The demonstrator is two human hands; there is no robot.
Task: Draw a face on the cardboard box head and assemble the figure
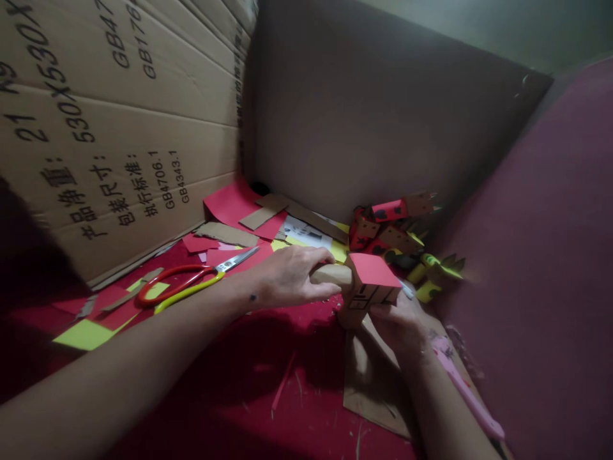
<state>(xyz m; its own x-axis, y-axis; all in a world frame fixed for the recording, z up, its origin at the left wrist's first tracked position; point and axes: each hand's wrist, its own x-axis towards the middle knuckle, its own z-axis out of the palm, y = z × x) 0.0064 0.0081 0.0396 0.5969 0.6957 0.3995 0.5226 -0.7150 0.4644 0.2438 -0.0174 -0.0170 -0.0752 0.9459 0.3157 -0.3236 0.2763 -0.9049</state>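
Observation:
My left hand (297, 275) is closed around a short brown cardboard tube (335, 275), whose far end meets the side of a small cardboard box (360, 299). Red paper (373, 269) covers the top of that box, and black lines are drawn on its front. From the right, my right hand (400, 326) grips the box, thumb low on its front; the other fingers are mostly hidden behind it. Another brown, rounded cardboard piece (351, 318) shows just under the box. Below lies a flat cardboard sheet (373, 390).
Scissors (198, 281) with red and yellow handles lie left, among paper and cardboard scraps (227, 233). Small decorated cardboard figures (390, 220) stand at the back right. A long pink tool (467, 390) lies beside my right forearm. A large printed carton (119, 128) rises at left.

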